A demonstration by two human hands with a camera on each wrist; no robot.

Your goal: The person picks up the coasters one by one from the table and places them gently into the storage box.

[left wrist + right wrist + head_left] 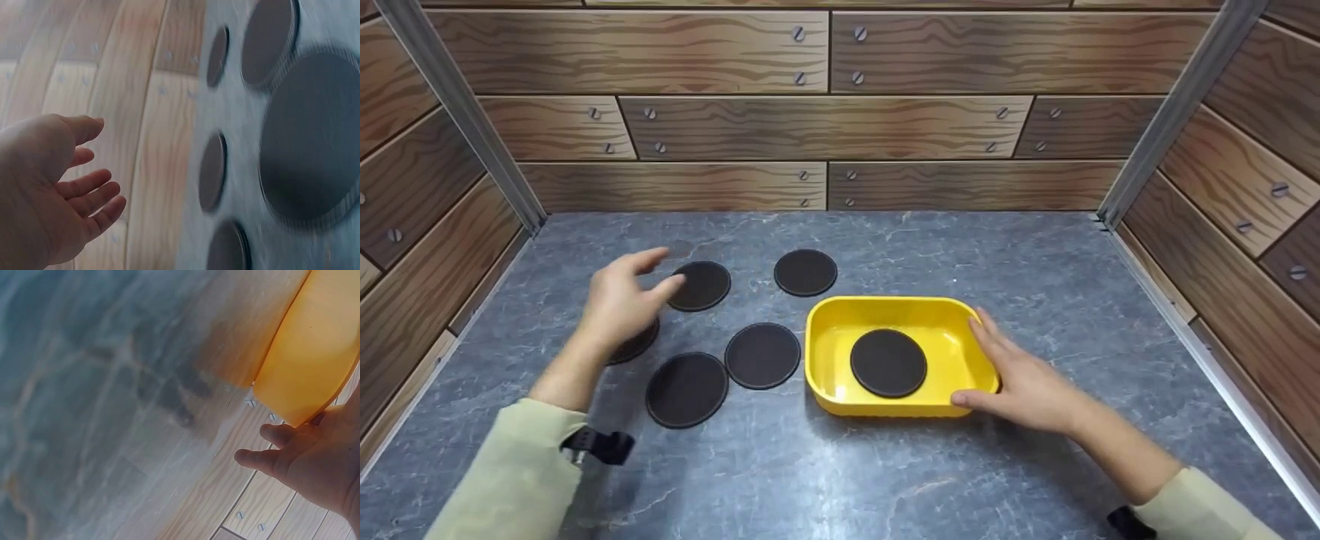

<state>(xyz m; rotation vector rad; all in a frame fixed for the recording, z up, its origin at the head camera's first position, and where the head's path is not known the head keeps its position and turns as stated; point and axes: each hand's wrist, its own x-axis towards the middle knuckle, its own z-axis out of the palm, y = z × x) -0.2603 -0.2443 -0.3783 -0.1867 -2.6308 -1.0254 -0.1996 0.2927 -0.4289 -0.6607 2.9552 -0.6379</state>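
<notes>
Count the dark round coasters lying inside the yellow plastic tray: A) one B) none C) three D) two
A: the head view shows a single dark round coaster on the floor of the yellow plastic tray; the other coasters lie on the grey tabletop to its left.

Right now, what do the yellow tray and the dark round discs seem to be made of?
Yellow tray: probably moulded plastic, glossy, with an even bright colour and rounded corners. Dark round discs, such as the one in the tray: matte dark brown, thin and flat, with a stitched-looking line near the rim; perhaps leather or faux-leather coasters, but I cannot be sure.
</notes>
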